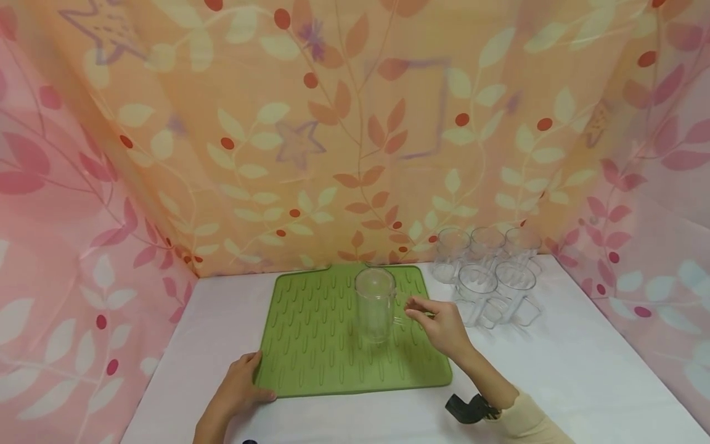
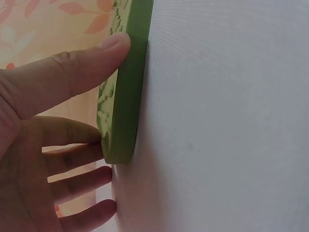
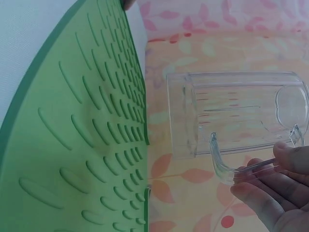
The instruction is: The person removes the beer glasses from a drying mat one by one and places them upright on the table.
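Observation:
A clear glass mug is held upright over the ribbed green drying mat. My right hand pinches its handle between thumb and fingers, as the right wrist view shows with the handle. In that view a gap separates the mug's thick base from the mat. My left hand rests at the mat's front left corner. The left wrist view has its thumb against the mat's edge, with the index fingertip touching near the corner and the other fingers extended beside it.
Several clear glass mugs stand close together at the back right of the white table. Leaf-patterned cloth encloses the back and both sides. A black strap device sits on the right wrist.

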`<state>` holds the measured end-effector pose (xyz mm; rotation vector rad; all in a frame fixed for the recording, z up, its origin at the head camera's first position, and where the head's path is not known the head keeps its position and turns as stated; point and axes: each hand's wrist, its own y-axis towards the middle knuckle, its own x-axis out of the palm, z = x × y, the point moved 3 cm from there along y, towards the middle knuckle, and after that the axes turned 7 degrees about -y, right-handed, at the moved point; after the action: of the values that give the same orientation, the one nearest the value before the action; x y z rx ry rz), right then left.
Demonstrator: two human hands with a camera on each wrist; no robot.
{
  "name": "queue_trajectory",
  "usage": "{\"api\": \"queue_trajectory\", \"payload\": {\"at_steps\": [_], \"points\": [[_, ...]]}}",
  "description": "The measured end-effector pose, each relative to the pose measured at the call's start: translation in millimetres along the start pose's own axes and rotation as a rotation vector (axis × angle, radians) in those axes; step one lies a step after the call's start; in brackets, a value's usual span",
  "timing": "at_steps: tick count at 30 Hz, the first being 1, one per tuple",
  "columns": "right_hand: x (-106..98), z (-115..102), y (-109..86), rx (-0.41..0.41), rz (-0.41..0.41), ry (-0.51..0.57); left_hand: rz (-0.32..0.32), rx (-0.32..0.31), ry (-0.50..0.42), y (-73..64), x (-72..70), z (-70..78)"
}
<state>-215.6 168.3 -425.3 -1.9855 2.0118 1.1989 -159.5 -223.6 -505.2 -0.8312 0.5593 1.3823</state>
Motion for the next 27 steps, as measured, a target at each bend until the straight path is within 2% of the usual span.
{"api": "queue_trajectory", "payload": {"at_steps": [8,15,20,27], "points": [[1.4,1.0,-0.6,0.019,0.001,0.011,-0.005,-0.012,0.005,-0.2,-0.2,0.1],[0.8,-2.2,0.1,-0.032,0.034,-0.010,-0.014,-0.011,0.016,-0.4,-2.7,-0.5],[-0.5,-2.6,1.3,-0.093,0.051,0.010,-0.020,0.005,0.018,-0.6,-3.1,-1.1],[3.4,-0.5,6.1,-0.279,0.056,-0.017,-0.026,0.041,-0.014,-0.7,-5.3,-5.4]]}}
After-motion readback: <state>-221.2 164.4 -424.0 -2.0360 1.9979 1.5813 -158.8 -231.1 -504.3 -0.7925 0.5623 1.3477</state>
